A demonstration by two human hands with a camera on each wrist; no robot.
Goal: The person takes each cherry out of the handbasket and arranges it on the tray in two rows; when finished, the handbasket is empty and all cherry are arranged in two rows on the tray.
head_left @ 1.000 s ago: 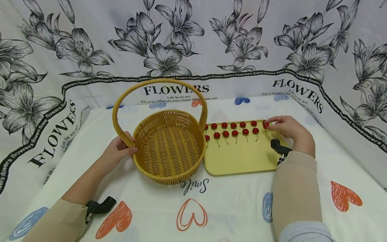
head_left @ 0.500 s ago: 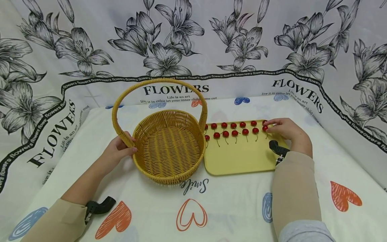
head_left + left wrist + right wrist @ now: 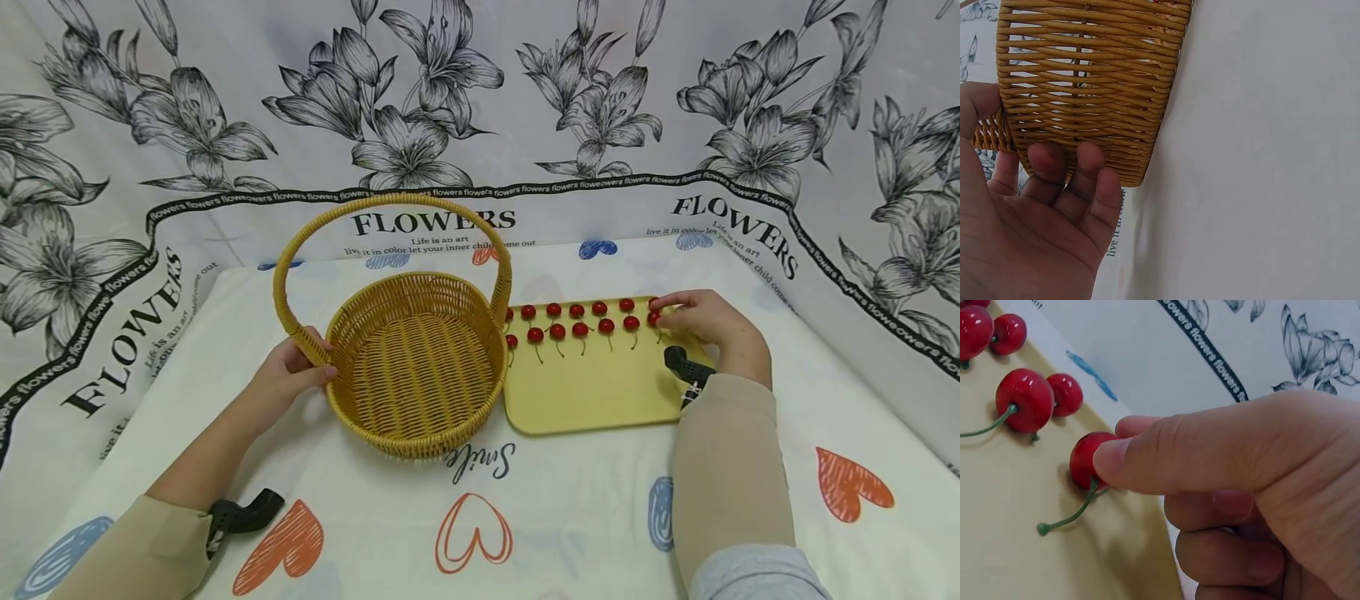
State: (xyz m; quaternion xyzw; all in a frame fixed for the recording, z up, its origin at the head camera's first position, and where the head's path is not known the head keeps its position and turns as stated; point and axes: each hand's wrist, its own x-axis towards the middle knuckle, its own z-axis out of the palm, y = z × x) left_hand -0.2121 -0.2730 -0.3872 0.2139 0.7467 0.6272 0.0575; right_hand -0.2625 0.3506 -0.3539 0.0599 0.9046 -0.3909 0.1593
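A yellow-brown wicker basket [image 3: 420,443] with a tall arched handle stands on the cloth, nothing in its bowl. My left hand [image 3: 279,379] grips its left rim by the foot of the handle; in the left wrist view the thumb is at the rim and the fingers are curled against the outer weave. On the right is a yellow tray [image 3: 592,392] bearing two rows of red cherries [image 3: 557,332] with green stems. At the tray's far right corner my right hand [image 3: 716,323] pinches a cherry [image 3: 1084,461] between thumb and index finger, its stem hanging toward the tray.
The basket's right side overlaps the tray's left end in the head view. A white cloth [image 3: 472,533] with printed hearts covers the table, and a flower-patterned curtain [image 3: 420,100] rises behind and at both sides. Each wrist carries a black camera mount [image 3: 243,510].
My right hand has shifted slightly left, and the pinched cherry has moved a little toward the near row. The left hand and basket hold their place; the head view has drifted slightly.
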